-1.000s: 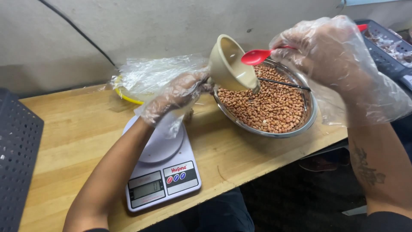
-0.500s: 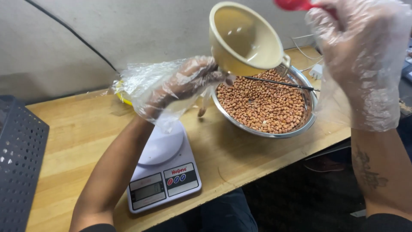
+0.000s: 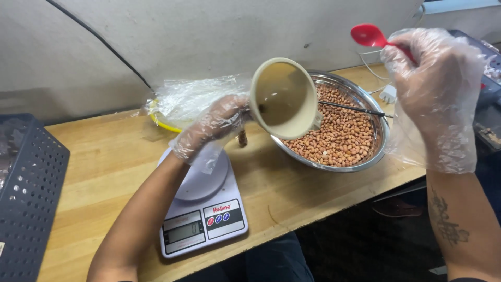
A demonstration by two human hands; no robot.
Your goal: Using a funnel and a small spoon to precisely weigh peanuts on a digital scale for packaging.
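My left hand, in a clear plastic glove, holds a beige funnel tilted on its side above the table, its wide mouth facing me, next to a steel bowl full of peanuts. A few peanuts show in a small bag under the funnel's spout. My right hand, also gloved, holds a red spoon raised above the bowl's far right rim. A white kitchen scale sits under my left forearm, nothing on its platform.
A dark perforated crate stands at the left edge of the wooden table. Clear plastic bags over a yellow item lie by the wall. A thin dark rod rests across the bowl. A dark tray sits far right.
The funnel has dropped lower and tipped further toward me over the bowl's left rim. My right hand has come down a little, and the red spoon now shows fully.
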